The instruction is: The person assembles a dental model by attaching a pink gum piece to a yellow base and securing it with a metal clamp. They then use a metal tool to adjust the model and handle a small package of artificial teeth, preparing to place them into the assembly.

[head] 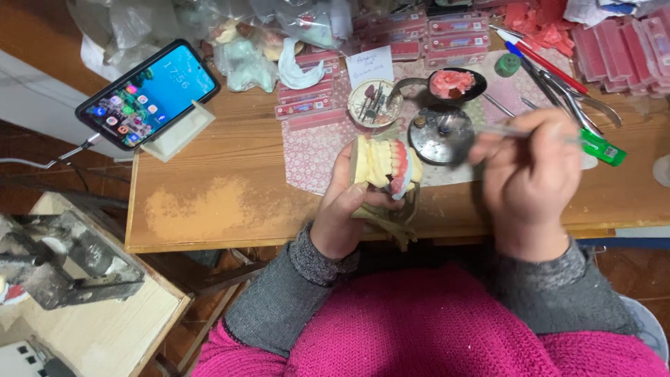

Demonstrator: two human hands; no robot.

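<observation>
My left hand (342,206) grips a cream plaster denture model (382,167) with white teeth and pink wax gums, mounted on a brass-coloured articulator frame (392,227). It is held just over the table's near edge. My right hand (530,174), blurred by motion, is closed around a thin metal wax tool (488,131) whose tip points left toward a round dark metal burner lid (440,134). The tool's tip is apart from the teeth.
A wooden table (223,202) carries a phone (148,94) on a white stand, a spoon with pink wax (453,84), a small dish of burs (375,102), pink boxes (453,35), pens, pliers, a green lighter (604,148). A grey machine (63,269) sits at the lower left.
</observation>
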